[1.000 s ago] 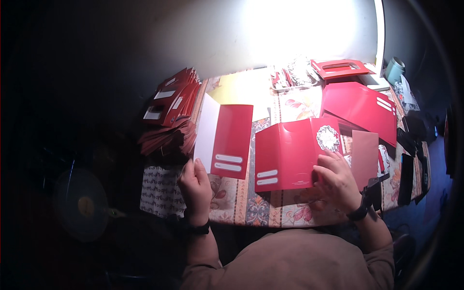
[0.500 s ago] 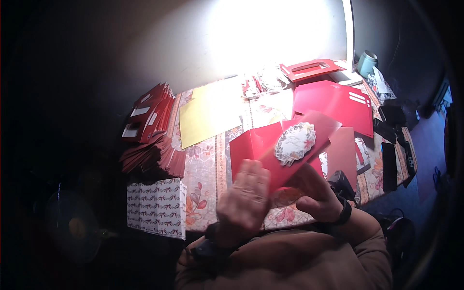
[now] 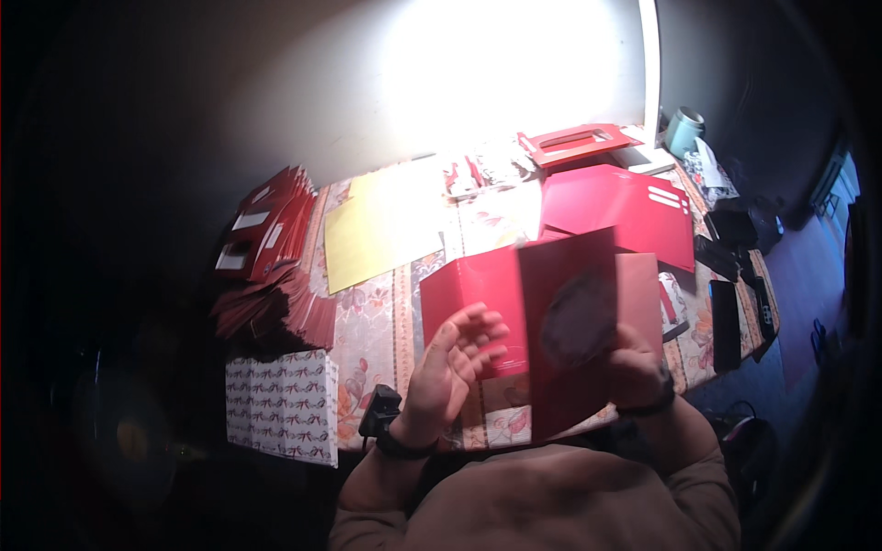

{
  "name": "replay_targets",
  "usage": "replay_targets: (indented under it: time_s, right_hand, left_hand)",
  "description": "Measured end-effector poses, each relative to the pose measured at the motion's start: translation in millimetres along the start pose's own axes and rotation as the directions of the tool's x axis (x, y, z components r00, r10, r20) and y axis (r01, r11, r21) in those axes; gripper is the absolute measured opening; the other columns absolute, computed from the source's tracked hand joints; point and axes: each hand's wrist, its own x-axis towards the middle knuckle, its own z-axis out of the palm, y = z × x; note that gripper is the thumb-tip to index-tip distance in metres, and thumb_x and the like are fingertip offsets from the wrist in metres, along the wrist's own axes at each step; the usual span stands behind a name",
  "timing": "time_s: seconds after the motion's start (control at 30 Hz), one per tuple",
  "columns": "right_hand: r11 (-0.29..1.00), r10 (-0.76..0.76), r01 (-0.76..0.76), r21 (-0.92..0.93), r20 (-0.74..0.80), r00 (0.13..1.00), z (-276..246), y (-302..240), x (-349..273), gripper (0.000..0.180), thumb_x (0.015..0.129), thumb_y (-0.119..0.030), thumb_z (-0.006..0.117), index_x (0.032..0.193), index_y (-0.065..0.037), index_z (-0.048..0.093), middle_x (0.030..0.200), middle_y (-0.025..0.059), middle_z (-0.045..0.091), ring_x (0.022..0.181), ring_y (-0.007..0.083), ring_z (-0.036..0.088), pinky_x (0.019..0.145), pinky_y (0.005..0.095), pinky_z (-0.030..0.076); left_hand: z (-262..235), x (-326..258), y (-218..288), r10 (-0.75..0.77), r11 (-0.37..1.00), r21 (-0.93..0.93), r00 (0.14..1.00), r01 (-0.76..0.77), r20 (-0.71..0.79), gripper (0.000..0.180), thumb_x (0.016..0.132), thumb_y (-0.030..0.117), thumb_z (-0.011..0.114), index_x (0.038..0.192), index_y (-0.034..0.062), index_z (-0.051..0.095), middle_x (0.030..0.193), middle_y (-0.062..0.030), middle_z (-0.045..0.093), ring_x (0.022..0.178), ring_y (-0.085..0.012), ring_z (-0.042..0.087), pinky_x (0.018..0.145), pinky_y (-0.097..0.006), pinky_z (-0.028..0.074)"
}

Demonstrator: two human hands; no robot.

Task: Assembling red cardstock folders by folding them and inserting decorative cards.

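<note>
The table is the biggest thing here; a cloth with a flower pattern covers it, and strong light falls on the wall behind it. On the far right part of the table lies a large red folded sheet with white stripes near one corner. A yellow sheet lies flat toward the left of the middle. At the left edge there is a pile of red cards, some of them with white labels. In front of this pile stands a white patterned box, at the near left corner of the table.

The red folder is lifted above the near edge of the table, just in front of the person. It is half open, and its right flap, which is blurred, has a round decorated piece on it. The right hand grips this right flap from behind, with the fingers closed on the lower part. The left hand is open with the fingers spread, and the fingertips touch the left flap of the folder. A small grey cup stands at the far right corner.
</note>
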Motion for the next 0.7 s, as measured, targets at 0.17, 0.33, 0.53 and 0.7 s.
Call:
replay_targets:
  time_s: [0.17,0.33,0.53,0.7]
  right_hand:
    - [0.940,0.279,-0.292,0.175,0.097,0.955,18,24,21,0.043,0.088,0.000,0.050,0.130,0.005,0.040,0.125,0.0122,0.053,0.117,0.0195,0.050,0.100,0.0329,0.038]
    - [0.982,0.187,-0.187,0.000,0.047,0.981,4,23,20,0.041,0.091,-0.002,0.050,0.130,0.004,0.041,0.125,0.0106,0.053,0.114,0.0164,0.052,0.097,0.0310,0.041]
    - [0.941,0.246,-0.265,-0.211,-0.109,0.963,-2,20,24,0.038,0.091,-0.004,0.049,0.128,0.003,0.042,0.122,0.0095,0.055,0.111,0.0144,0.053,0.095,0.0300,0.043]
    - [0.933,0.225,-0.251,-0.259,-0.124,0.966,-1,17,29,0.038,0.090,-0.004,0.049,0.127,0.004,0.043,0.120,0.0088,0.056,0.109,0.0141,0.054,0.093,0.0290,0.044]
  left_hand:
    - [5,-15,-10,-0.226,0.968,-0.084,0.964,0.238,0.137,0.058,0.097,0.048,0.034,0.136,0.0059,0.037,0.132,-0.0108,0.048,0.120,-0.0220,0.048,0.101,-0.039,0.038]
    - [-34,-36,-9,-0.224,0.919,-0.322,0.974,0.226,0.043,0.055,0.095,0.043,0.042,0.133,0.0032,0.040,0.129,-0.0129,0.050,0.118,-0.0263,0.049,0.097,-0.042,0.043]
    - [-23,-43,-3,-0.126,0.954,-0.278,0.991,0.109,-0.044,0.056,0.081,0.031,0.053,0.124,-0.0032,0.045,0.113,-0.0173,0.058,0.100,-0.0279,0.060,0.087,-0.041,0.050]
    - [-48,-50,-14,0.009,0.969,-0.246,1.000,-0.005,0.017,0.046,0.087,0.032,0.042,0.116,-0.0032,0.049,0.106,-0.0171,0.062,0.095,-0.0255,0.062,0.079,-0.038,0.054]
